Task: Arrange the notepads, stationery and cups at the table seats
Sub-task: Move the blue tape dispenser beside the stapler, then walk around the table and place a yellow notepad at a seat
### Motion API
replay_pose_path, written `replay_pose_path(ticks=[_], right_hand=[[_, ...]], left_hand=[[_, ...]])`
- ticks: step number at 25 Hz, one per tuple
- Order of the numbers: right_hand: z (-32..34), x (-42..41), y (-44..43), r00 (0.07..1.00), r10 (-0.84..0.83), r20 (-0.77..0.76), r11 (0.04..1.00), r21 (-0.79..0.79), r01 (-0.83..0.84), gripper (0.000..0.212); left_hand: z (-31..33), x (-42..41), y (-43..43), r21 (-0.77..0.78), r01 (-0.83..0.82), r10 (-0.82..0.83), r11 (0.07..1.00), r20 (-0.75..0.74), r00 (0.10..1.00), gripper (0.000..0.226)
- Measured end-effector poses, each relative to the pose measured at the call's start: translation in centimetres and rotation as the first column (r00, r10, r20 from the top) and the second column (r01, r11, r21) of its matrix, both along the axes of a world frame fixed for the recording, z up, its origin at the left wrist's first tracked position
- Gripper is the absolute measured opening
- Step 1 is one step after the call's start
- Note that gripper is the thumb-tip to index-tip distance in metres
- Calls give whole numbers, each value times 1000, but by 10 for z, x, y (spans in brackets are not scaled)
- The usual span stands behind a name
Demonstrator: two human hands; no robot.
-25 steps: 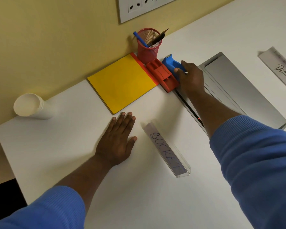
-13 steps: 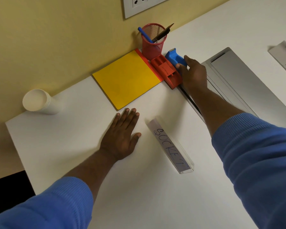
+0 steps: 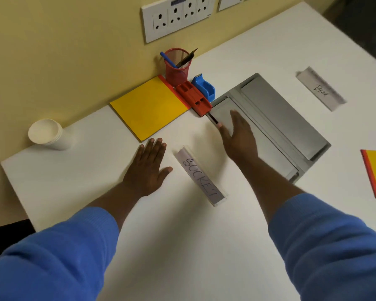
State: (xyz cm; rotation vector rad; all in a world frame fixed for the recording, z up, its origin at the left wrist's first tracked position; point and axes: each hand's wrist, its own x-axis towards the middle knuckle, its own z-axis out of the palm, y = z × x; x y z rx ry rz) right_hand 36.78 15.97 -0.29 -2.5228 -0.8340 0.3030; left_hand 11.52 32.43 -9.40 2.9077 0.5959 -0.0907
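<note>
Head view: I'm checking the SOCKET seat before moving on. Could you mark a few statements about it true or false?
1. The right hand grips the blue tape dispenser. False: it is open over the grey panel, apart from the dispenser.
2. The left hand lies flat on the table. True.
3. The white cups stand on the yellow notepad by the wall. False: they stand on the table, left of it and apart.
4. The red mesh pot holds pens. True.
</note>
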Motion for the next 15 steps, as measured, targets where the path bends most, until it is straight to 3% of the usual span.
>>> replay_pose_path(ticks=[6, 15], right_hand=[[22, -82, -83, 999, 47, 26, 998, -53, -45, 78], [64, -202, -196, 999, 41, 4, 997, -59, -41, 88]], left_hand=[[31, -40, -42, -132, -62, 55, 989, -55, 997, 93], [121, -93, -166, -97, 66, -64, 993, 24, 998, 90]])
